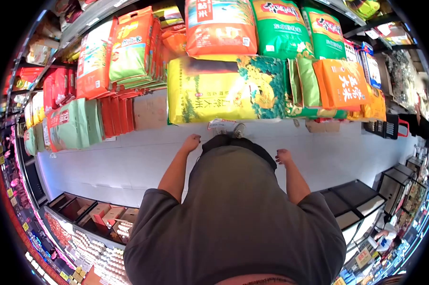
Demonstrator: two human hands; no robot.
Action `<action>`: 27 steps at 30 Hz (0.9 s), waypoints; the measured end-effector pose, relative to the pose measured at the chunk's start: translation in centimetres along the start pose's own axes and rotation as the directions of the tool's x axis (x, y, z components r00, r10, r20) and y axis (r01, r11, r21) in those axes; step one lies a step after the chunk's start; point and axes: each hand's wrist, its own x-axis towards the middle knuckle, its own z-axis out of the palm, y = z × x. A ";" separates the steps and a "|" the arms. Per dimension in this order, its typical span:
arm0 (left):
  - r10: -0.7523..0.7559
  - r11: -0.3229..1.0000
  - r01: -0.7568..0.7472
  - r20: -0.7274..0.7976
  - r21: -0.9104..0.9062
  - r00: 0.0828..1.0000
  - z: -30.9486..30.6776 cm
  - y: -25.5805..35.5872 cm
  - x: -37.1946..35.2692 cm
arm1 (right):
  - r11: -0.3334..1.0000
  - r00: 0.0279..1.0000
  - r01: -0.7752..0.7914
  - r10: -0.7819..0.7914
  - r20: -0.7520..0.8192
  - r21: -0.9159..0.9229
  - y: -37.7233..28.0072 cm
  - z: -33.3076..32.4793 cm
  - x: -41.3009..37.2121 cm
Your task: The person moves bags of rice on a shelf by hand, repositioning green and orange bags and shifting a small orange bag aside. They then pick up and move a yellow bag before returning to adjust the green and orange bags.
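My left hand (pixel 191 142) hangs beside my left hip with loosely curled fingers and nothing visible in it. On the other side, my right hand (pixel 284 156) hangs by my right hip, also empty, its fingers slightly bent and apart. Neither hand touches any goods. In front of me, above my shoes, lies a large yellow rice bag (pixel 214 92) with a dark green and gold pattern at its right end. Behind it stand a red and white rice bag (pixel 220 28) and a green rice bag (pixel 282 31). An orange bag (pixel 342 83) leans at the right.
Red and green bags (pixel 133 52) and pale green bags (pixel 76 124) fill the left of the display. A black basket (pixel 384 129) with a red handle stands at the right. Behind me are eggs (pixel 98 251), cardboard boxes (pixel 111 214), dark cabinets (pixel 350 197) and another person (pixel 386 237).
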 end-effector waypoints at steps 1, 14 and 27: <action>0.084 0.996 -0.086 0.057 0.029 0.995 0.2 0.3 0.4 | 0.999 0.997 -0.038 0.036 -0.070 -0.027 1.8 -0.3 -0.6; 0.399 0.884 -0.466 0.454 0.042 0.797 7.2 20.3 -0.8 | 0.814 0.673 -0.508 0.580 0.460 -0.282 -3.3 -18.9 -5.1; 0.430 0.889 -0.258 0.501 -0.377 0.751 24.8 45.4 1.0 | 0.825 0.802 0.335 0.004 -0.597 0.456 -4.1 -59.1 15.0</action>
